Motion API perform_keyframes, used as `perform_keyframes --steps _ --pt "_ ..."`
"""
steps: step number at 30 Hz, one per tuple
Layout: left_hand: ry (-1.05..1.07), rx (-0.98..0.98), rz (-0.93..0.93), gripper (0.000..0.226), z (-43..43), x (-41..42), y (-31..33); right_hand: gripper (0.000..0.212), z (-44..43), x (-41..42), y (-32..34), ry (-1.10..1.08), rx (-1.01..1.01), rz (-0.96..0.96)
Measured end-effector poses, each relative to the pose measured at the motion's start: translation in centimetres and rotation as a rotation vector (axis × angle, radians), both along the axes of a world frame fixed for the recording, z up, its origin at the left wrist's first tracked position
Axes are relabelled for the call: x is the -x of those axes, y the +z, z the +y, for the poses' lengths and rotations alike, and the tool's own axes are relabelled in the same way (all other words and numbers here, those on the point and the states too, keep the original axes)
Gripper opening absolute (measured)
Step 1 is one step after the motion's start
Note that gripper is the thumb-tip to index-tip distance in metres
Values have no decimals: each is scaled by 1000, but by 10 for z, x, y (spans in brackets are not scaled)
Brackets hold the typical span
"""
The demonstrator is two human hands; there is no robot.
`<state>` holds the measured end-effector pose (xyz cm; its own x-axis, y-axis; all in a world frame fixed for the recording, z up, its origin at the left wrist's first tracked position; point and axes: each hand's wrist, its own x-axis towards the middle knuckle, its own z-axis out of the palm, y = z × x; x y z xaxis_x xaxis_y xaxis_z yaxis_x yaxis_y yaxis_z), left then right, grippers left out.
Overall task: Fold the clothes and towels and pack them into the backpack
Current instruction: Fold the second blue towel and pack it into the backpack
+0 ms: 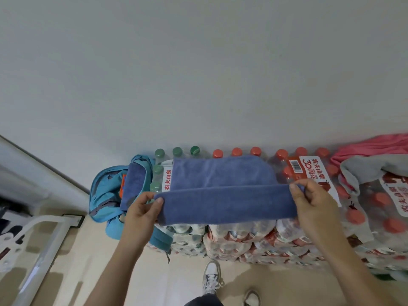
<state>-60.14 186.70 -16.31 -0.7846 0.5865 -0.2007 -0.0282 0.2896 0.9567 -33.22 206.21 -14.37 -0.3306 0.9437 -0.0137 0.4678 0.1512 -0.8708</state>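
A blue towel [220, 175] lies spread over shrink-wrapped packs of water bottles [242, 235]. Its near edge is lifted and folded over. My left hand [143, 208] pinches the towel's left corner and my right hand [313, 202] pinches its right corner. A light blue backpack [103, 195] leans open against the left end of the packs, with another folded blue towel [132, 186] sticking out of its mouth. A grey garment [362, 171] and a pink cloth [375, 146] lie on the packs at the right.
A white wall stands right behind the bottle packs. White metal frame legs [44, 235] rest on the beige floor at the left. My two shoes [212, 277] show on the floor below the packs.
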Motion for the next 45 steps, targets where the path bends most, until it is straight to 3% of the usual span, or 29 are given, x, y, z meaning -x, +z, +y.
perform_keyframes --steps 6,12,19,21,23,25,27,30,36,45 --pt "24 126 237 6 65 28 -7 12 46 44 3 -94 -47 -193" --pt "14 198 261 5 102 61 -24 12 78 82 -7 -128 -99 -287" --pt "-74 350 376 6 112 74 -34 8 91 101 -31 -117 -207 -579" --pt "-90 372 417 10 113 75 -35 18 86 103 -31 -118 -259 -675" --pt "-78 379 422 13 115 75 -33 28 78 121 -26 -29 -312 -631" --pt "-74 389 428 13 117 75 -30 27 66 155 -18 227 -299 -518" --pt "-96 389 434 11 119 74 -28 31 52 192 -16 518 -194 -403" --pt "-146 367 417 17 116 70 -27 49 47 236 -19 729 -56 -323" --pt "-205 322 383 60 86 51 -28 36 53 265 -25 848 -56 -350" --pt "-154 366 424 52 46 17 -39 4 44 284 -46 786 -161 -385"
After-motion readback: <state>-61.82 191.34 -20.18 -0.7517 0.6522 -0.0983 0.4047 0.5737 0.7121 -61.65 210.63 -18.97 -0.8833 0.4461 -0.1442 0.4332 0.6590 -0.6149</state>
